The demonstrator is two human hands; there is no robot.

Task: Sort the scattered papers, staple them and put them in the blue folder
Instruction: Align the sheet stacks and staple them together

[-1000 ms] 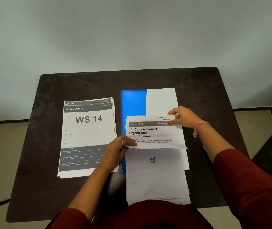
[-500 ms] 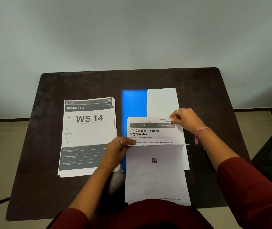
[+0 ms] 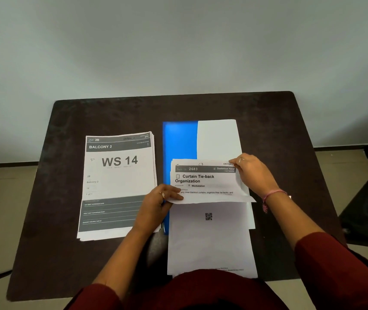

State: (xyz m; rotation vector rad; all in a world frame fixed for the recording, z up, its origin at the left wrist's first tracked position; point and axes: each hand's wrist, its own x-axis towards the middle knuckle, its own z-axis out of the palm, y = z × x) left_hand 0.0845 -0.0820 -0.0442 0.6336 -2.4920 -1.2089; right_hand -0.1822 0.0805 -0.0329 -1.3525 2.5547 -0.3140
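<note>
A blue folder [image 3: 179,139] lies open in the middle of the dark table [image 3: 66,253], with a white sheet [image 3: 217,137] on its right half. Over it I hold a "Curtain Tie-back Organization" sheet [image 3: 205,182], its upper part raised above a lower sheet with a QR code [image 3: 210,238]. My left hand [image 3: 156,204] pinches the raised sheet's left lower edge. My right hand [image 3: 253,173] pinches its top right corner. A stack of papers headed "WS 14" [image 3: 118,175] lies to the left of the folder.
Bare table surface runs along the far edge and on both sides. A pale wall [image 3: 178,45] stands behind the table, and tiled floor [image 3: 4,198] shows left and right. No stapler is in view.
The raised top part of the sheet has dropped a little lower and flatter. Both hands have kept their hold and barely shifted.
</note>
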